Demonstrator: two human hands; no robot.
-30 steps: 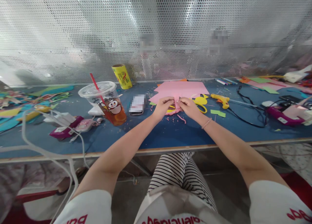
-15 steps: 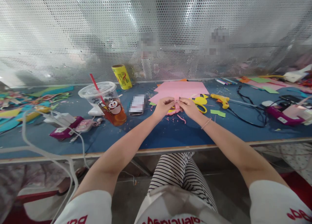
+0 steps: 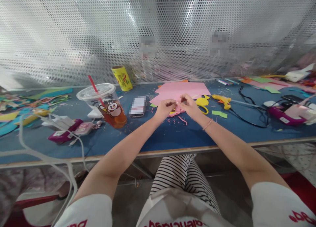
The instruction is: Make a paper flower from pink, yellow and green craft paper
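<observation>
My left hand (image 3: 166, 110) is closed in a pinch at a small piece of pink paper (image 3: 181, 106), just above the table. My right hand (image 3: 192, 108) is curled round the other side of the same piece, its index finger raised. The fingers partly hide the paper's shape. Under and behind the hands lies a large pink paper sheet (image 3: 184, 88). Crumpled pink scraps (image 3: 176, 113) rest below the fingers. Yellow-handled scissors (image 3: 203, 109) lie beside my right hand, partly covered, along with cut yellow paper (image 3: 202, 101).
To the left stand a lidded drink cup (image 3: 112, 107) with a red straw and a yellow roll (image 3: 122, 78); a phone (image 3: 137, 106) lies between cup and hands. A yellow glue gun (image 3: 222, 101) with a black cord and green paper (image 3: 219, 114) lie right. A perforated metal panel (image 3: 172, 29) closes the back.
My right hand's fingers have lifted and spread slightly from the pink paper piece. My left hand stays in nearly the same place. The view has shifted slightly.
</observation>
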